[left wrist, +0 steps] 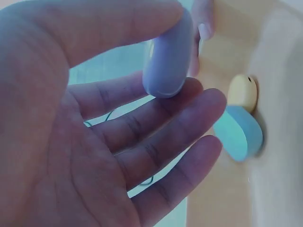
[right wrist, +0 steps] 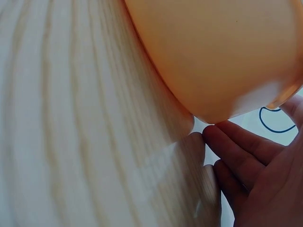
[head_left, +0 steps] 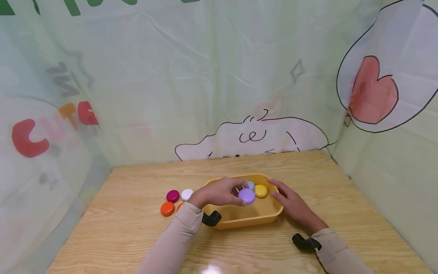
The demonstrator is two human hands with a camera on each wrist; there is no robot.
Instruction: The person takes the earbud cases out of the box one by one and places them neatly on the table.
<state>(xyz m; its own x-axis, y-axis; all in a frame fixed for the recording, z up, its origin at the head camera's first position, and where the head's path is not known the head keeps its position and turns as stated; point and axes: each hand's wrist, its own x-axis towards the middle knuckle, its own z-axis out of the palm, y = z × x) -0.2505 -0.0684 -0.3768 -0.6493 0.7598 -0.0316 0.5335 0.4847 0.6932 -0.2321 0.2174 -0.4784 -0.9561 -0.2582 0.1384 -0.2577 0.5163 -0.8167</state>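
My left hand [head_left: 224,192] pinches a glossy purple macaron-shaped disc [head_left: 246,196] between thumb and fingertips, over a yellow-orange plastic basket [head_left: 244,222]. In the left wrist view the purple disc [left wrist: 168,56] stands on edge under the thumb, with the lower fingers spread. Inside the basket, a yellow disc [head_left: 261,191] and a light blue disc [head_left: 251,185] lie side by side near the back wall. My right hand [head_left: 291,201] holds the basket's right side, thumb over the rim and fingers along the outer wall. The right wrist view shows these fingers [right wrist: 241,146] against the wall.
Left of the basket on the wooden table [head_left: 119,228] lie a magenta disc [head_left: 172,196], a white disc [head_left: 187,195] and an orange disc [head_left: 167,209]. Another orange disc [head_left: 180,206] is partly hidden by the left forearm. Printed curtains [head_left: 154,95] surround the table's back and sides.
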